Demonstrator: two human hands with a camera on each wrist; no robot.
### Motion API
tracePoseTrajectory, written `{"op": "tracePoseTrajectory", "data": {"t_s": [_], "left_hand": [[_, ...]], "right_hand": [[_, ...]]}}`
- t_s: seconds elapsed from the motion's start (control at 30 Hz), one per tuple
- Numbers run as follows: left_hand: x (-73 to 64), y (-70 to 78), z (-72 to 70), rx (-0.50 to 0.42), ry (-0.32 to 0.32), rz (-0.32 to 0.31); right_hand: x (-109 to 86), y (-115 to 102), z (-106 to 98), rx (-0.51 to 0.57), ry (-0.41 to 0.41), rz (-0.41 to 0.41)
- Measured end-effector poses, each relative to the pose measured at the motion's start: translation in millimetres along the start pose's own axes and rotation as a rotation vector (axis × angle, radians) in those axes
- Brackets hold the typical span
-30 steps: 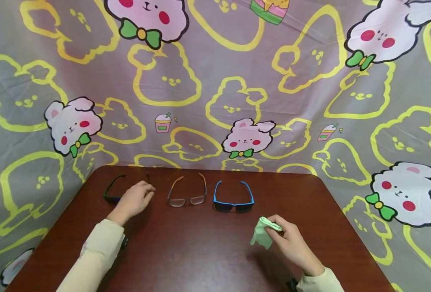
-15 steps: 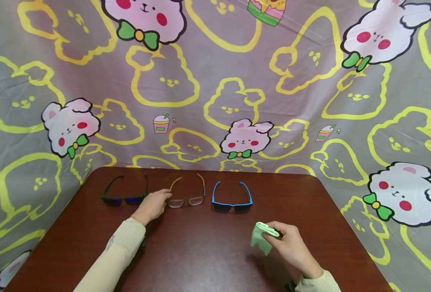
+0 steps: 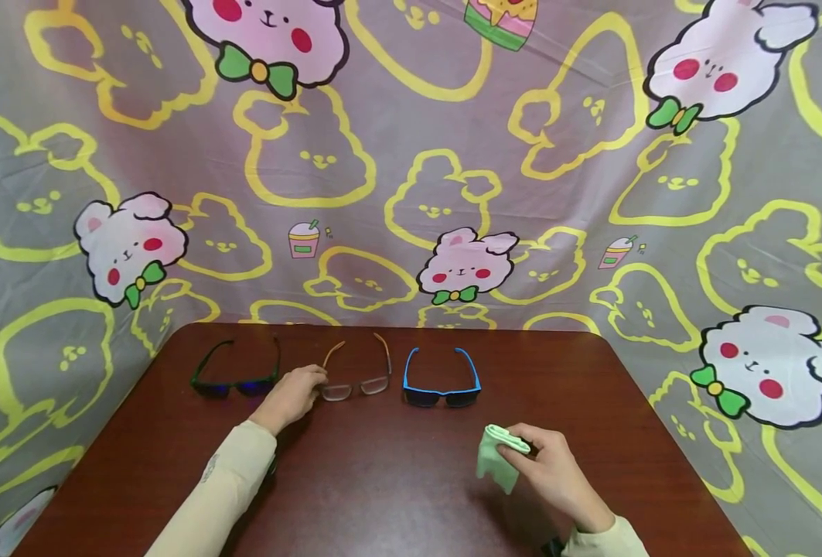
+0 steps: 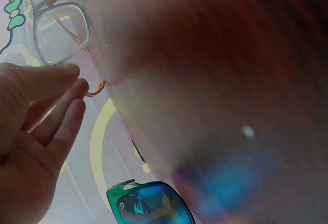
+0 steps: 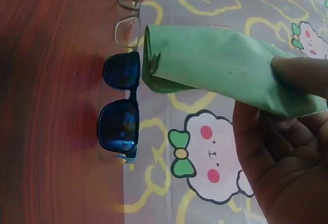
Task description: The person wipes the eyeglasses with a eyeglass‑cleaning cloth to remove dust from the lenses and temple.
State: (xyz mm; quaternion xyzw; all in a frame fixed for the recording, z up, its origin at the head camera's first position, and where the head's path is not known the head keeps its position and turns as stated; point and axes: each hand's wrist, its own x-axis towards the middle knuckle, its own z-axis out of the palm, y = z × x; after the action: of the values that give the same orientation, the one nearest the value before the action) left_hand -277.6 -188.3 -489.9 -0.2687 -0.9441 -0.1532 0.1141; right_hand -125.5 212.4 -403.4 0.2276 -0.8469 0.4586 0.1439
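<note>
In the head view my left hand is at the left hinge of the clear eyeglasses, which stand unfolded on the table with orange-tipped temples. The left wrist view shows thumb and fingers pinching the frame's corner, just beside a clear lens. Over the table's right half, my right hand pinches a folded pale green cloth between thumb and fingers. One end of the cloth hangs down. In the right wrist view the green cloth sticks out from the fingertips.
Dark green sunglasses with bluish lenses stand unfolded left of the eyeglasses. Blue-framed sunglasses stand to their right. All sit toward the back of the brown table. A cartoon-print curtain rises behind and at both sides.
My left hand has moved right, from the dark green sunglasses to the clear eyeglasses, and now pinches their left corner. The right hand keeps the cloth, nearly in place.
</note>
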Motion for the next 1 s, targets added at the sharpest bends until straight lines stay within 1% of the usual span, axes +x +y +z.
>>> {"op": "tracePoseTrajectory", "data": {"t_s": [0.13,0.27,0.4,0.53,0.63,0.73,0.8,0.87,1.0], "left_hand": [[-1.0,0.9,-1.5,0.003,0.024,0.036],[-1.8,5.8,-8.8,0.015,0.042,0.068],[-3.7,15.0,-23.4,0.013,0.043,0.093],[-5.7,26.7,-40.8,0.015,0.058,0.136],[-7.0,37.0,-53.2,-0.001,0.119,0.176],[-8.9,48.1,-63.7,-0.049,0.199,0.201],[-10.7,56.1,-69.6,-0.082,0.244,0.213],[-12.8,62.9,-73.1,-0.101,0.28,0.224],[-18.2,75.8,-76.7,-0.123,0.351,0.237]], "right_hand": [[-0.6,-1,0,-0.019,0.009,0.018],[-0.7,-1,1,-0.026,0.004,0.019],[-1.1,-2,1,-0.038,0.003,0.011],[-1.9,-3,1,-0.042,-0.002,0.02],[-2.6,-1,1,-0.038,-0.007,0.033],[-4.1,12,3,-0.042,-0.001,0.057],[-4.9,22,5,-0.048,0.021,0.078],[-5.4,28,7,-0.048,0.045,0.112],[-4.2,28,8,-0.06,0.088,0.174]]}}
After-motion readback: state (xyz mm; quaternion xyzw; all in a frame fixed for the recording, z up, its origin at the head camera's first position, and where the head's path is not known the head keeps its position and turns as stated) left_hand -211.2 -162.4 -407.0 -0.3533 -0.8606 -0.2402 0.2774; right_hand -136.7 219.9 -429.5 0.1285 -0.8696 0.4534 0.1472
